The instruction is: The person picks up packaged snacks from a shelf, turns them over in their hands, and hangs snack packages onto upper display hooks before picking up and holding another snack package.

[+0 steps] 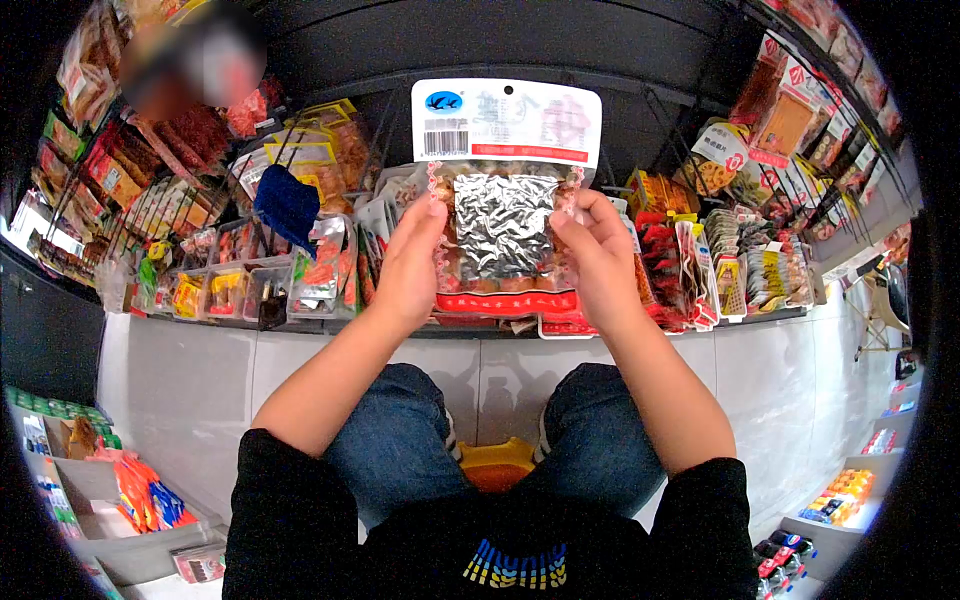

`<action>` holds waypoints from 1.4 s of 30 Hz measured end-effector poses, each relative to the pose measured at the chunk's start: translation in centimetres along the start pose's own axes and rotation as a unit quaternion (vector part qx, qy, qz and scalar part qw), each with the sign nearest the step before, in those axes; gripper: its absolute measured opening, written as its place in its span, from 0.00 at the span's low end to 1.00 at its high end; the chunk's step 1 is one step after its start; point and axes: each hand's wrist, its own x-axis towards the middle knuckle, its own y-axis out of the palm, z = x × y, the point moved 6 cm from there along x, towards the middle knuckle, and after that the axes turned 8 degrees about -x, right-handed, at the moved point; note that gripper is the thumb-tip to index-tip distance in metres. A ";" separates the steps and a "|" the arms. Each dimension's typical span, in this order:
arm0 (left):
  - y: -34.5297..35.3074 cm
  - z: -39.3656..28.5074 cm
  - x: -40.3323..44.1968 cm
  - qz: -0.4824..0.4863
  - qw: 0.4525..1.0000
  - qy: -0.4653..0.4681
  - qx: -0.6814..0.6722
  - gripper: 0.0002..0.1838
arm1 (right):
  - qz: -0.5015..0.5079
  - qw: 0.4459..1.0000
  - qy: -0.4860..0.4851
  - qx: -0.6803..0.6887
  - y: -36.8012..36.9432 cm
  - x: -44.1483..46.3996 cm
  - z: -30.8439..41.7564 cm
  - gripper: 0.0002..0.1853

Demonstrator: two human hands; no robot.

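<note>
Both hands hold up a snack packet [505, 225] in front of the low shelf. Its top is a white header with a barcode, a blue oval logo and a round hang hole. Below that is a crinkled silver panel, with a red band along the bottom edge. My left hand [412, 260] grips the packet's left side, thumb on the front. My right hand [598, 255] pinches its right side, thumb pressed near the silver panel. The fingers behind the packet are mostly hidden. A blue cloth [287, 207] hangs over the shelf to the left of my left hand.
Packed snacks in clear trays [225, 290] line the shelf at left. More packets [765, 260] stand in rows at right, with bags hanging on metal hooks above. A yellow stool [497, 462] is beneath me on the grey tiled floor [300, 350]. Stocked shelves [110, 500] flank both sides.
</note>
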 end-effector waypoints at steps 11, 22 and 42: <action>-0.1 -0.1 -0.2 0.003 1.000 -0.019 0.007 0.16 | 0.004 0.999 -0.033 -0.021 -0.1 0.2 -0.1 0.05; -0.2 0.1 -0.1 0.009 0.998 -0.019 0.063 0.20 | -0.017 0.999 -0.020 -0.034 -0.4 -0.1 0.0 0.05; -1.0 0.9 0.4 0.020 0.999 -0.043 0.027 0.18 | -0.030 0.995 -0.034 -0.093 -0.6 -0.2 0.5 0.09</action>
